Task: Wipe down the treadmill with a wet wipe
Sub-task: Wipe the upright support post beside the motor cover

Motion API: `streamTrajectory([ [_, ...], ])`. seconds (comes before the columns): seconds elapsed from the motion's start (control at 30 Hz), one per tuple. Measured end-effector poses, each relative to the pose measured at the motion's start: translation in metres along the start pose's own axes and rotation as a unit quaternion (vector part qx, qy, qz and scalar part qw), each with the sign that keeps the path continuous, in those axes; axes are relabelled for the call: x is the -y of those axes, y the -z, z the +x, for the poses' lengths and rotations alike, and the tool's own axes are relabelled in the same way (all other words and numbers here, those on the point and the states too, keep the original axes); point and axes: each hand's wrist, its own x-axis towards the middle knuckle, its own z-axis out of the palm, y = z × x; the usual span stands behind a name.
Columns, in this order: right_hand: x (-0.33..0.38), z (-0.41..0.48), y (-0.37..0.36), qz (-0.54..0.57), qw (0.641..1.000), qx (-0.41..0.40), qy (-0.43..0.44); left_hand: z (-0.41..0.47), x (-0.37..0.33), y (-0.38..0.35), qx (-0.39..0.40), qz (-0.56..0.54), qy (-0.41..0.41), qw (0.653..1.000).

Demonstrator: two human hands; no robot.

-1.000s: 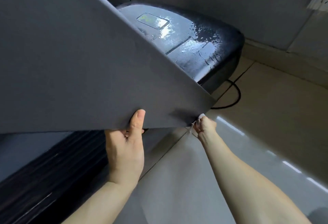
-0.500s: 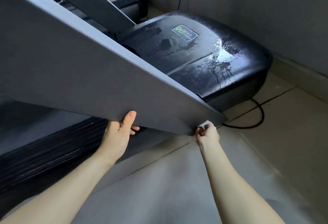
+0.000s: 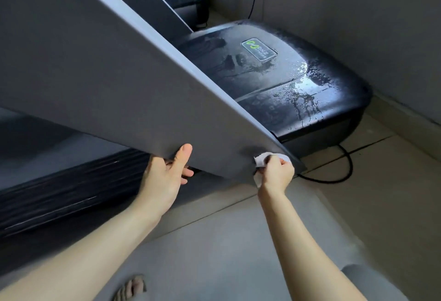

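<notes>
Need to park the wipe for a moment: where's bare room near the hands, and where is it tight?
Free: the bare floor tiles between the two forearms, bordered by the treadmill deck and the grey upright panel. Crowded: right of the right hand holding the wipe, where the black cable loops beside the wet motor cover.

Both forearms are bare from the frame's lower edge up to the wrists, with no sleeve, watch, band or ring showing on either. The left hand (image 3: 164, 176) and the right hand (image 3: 276, 173) wear no gloves, and their nails look short and unpainted. Below the left forearm, bare toes (image 3: 130, 287) show, blurred; any footwear cannot be made out.
</notes>
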Motion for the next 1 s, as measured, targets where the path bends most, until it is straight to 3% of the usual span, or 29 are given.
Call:
streamTrajectory([
  [0.23, -0.051, 0.095, 0.051, 0.045, 0.981, -0.067, -0.177, 0.007, 0.006, 0.001, 0.03, 0.002, -0.013, 0.999],
  [0.33, -0.054, 0.095, 0.058, 0.081, 0.974, -0.062, -0.202, 0.006, 0.007, 0.0, 0.033, 0.012, -0.018, 0.999],
  [0.5, -0.004, 0.069, 0.036, 0.065, 0.981, -0.091, -0.161, 0.007, 0.003, 0.0, 0.028, 0.037, -0.009, 0.999],
  [0.63, 0.025, 0.009, 0.0, 0.034, 0.999, -0.028, -0.003, 0.003, 0.003, -0.001, 0.006, 0.046, -0.013, 0.999],
  [0.77, 0.027, -0.037, -0.013, -0.025, 0.989, 0.028, 0.143, 0.001, 0.003, -0.002, -0.012, 0.046, -0.003, 0.999],
  [0.83, 0.023, -0.016, -0.005, -0.027, 0.991, 0.002, 0.134, 0.002, 0.003, -0.002, -0.009, 0.058, 0.003, 0.998],
  [0.93, 0.012, 0.034, 0.011, -0.039, 0.993, -0.092, 0.056, 0.003, 0.001, -0.003, -0.002, 0.066, 0.012, 0.998],
  [1.0, 0.002, 0.062, 0.025, -0.017, 0.994, -0.106, 0.002, 0.004, 0.003, -0.003, -0.002, 0.068, 0.013, 0.998],
])
